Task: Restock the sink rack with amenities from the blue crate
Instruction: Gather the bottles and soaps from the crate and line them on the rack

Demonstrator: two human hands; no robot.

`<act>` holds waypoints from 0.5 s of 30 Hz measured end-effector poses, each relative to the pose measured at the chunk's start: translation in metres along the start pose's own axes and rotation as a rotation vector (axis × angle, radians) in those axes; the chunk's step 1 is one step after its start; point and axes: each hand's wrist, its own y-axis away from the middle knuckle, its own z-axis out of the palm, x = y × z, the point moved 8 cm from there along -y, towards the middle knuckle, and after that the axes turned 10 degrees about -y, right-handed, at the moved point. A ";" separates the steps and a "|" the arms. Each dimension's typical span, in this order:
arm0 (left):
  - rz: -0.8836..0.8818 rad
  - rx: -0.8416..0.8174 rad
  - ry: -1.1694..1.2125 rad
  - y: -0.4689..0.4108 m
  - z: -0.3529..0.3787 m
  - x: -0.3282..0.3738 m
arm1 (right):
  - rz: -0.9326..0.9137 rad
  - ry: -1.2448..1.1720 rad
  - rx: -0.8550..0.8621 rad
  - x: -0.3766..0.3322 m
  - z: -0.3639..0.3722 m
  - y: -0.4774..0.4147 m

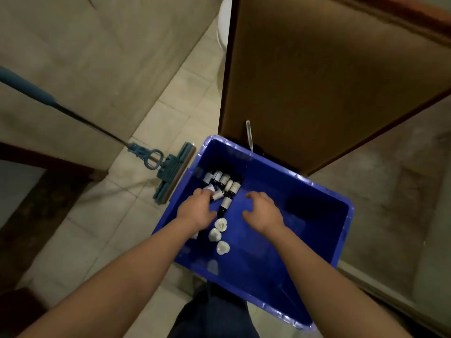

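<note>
A blue crate (324, 211) stands on the tiled floor in front of me. In its far left part lie several small dark bottles (225, 181) with white labels. Three white wrapped amenities (220, 224) lie nearer me inside it. My left hand (196, 208) reaches into the bottles, its fingers curled round one small bottle. My right hand (262, 211) hovers over the bare crate floor, fingers loosely curled, holding nothing. The sink rack is not in view.
A blue-handled floor mop (168, 167) lies on the tiles left of the crate. A brown door (317, 81) stands just behind the crate. A white toilet edge (223, 23) shows at the top. My dark trouser leg (214, 313) is below the crate.
</note>
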 end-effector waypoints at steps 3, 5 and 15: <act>-0.023 -0.022 0.017 -0.035 0.014 -0.003 | 0.029 -0.035 -0.020 0.008 0.009 -0.039; -0.027 -0.040 0.030 -0.052 0.028 -0.005 | 0.047 -0.061 -0.037 0.017 0.019 -0.060; -0.005 0.098 -0.051 -0.096 0.066 -0.013 | 0.074 -0.119 -0.003 0.037 0.058 -0.130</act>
